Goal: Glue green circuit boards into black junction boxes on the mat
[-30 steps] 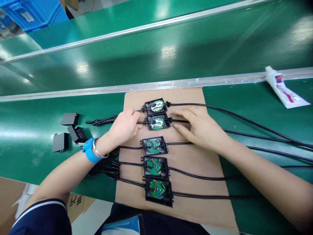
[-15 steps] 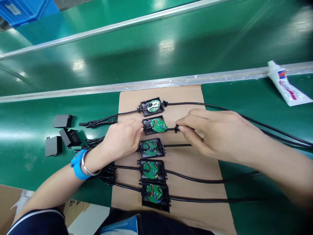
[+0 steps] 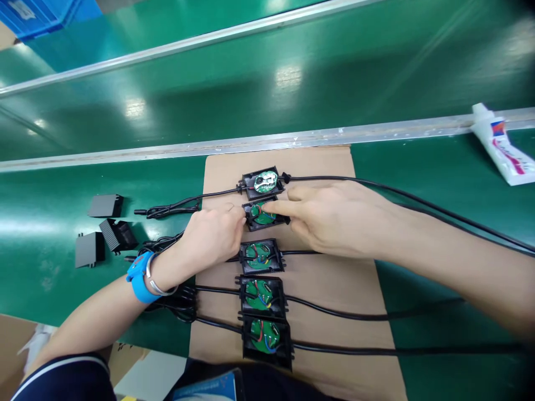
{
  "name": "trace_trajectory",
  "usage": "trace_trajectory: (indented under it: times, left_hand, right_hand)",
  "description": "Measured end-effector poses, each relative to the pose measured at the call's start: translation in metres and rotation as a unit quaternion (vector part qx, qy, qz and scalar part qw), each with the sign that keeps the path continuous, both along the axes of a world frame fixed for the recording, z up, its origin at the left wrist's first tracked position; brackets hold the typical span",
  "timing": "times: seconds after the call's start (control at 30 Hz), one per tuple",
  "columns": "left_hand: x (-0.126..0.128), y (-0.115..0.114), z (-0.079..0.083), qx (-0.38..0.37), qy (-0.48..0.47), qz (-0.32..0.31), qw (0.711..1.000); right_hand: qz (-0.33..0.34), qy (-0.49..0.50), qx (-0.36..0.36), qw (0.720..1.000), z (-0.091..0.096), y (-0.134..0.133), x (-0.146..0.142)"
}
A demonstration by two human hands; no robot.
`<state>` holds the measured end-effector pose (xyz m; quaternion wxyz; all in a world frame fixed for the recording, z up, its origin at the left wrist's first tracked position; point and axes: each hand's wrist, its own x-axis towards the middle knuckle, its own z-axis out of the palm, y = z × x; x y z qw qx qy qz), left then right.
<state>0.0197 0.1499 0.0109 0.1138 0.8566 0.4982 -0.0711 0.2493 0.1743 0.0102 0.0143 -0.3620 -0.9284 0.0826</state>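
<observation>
The second black plastic case (image 3: 249, 224) from the back lies with its inside facing up and a round green circuit board (image 3: 264, 218) in it. Closed fingers of my left hand (image 3: 217, 234) grip this case at its left end; the exact fingertip contact is hidden. My right hand (image 3: 334, 218) reaches in from the right, index finger stretched out and touching the board, thumb lower down near the case's right end. That finger covers part of the board, and the cable's entry on this side is hidden. Behind it sits another uncovered case (image 3: 246, 192) with a silvery-faced board (image 3: 266, 181).
Several more wired cases (image 3: 261, 256) line the cardboard sheet (image 3: 326, 312) towards me. Black cables (image 3: 351, 317) run off right; bundled cables (image 3: 175, 209) lie left. Grey covers (image 3: 105, 206) rest on the green bench (image 3: 42, 223). A white tube (image 3: 501, 146) lies against the metal rail (image 3: 175, 151).
My right hand has let go of the black cable grommet and moved left, its index finger now on the board. The board sits further inside the case. My left hand stays at the left end.
</observation>
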Motion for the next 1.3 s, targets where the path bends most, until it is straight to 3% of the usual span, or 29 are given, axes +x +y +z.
trace_trajectory:
  times: [0.13,0.6,0.77,0.93,1.13,1.3]
  left_hand:
    - [-0.001,0.001,-0.001,-0.009,-0.002,0.014,1.0]
    - [-0.015,0.013,-0.006,-0.049,-0.146,0.028,0.988]
    - [-0.014,-0.001,-0.015,0.087,-0.064,-0.012,0.994]
    - [-0.009,-0.01,-0.013,0.201,0.022,-0.069,0.977]
    - [0.01,0.001,-0.002,0.159,0.138,-0.166,0.963]
    - [0.011,0.002,-0.002,0.15,0.17,-0.156,0.961]
  right_hand:
    - [0.011,-0.059,-0.043,0.997,-0.002,0.005,-0.006]
    - [-0.004,-0.058,-0.073,0.996,-0.014,-0.008,-0.023]
    - [-0.01,-0.047,-0.084,0.995,-0.011,-0.011,-0.027]
    - [-0.008,-0.023,-0.065,0.998,-0.014,-0.013,-0.025]
    - [0.002,0.005,-0.038,0.999,-0.018,-0.014,-0.026]
    - [-0.021,0.001,-0.022,1.0,-0.02,-0.019,-0.028]
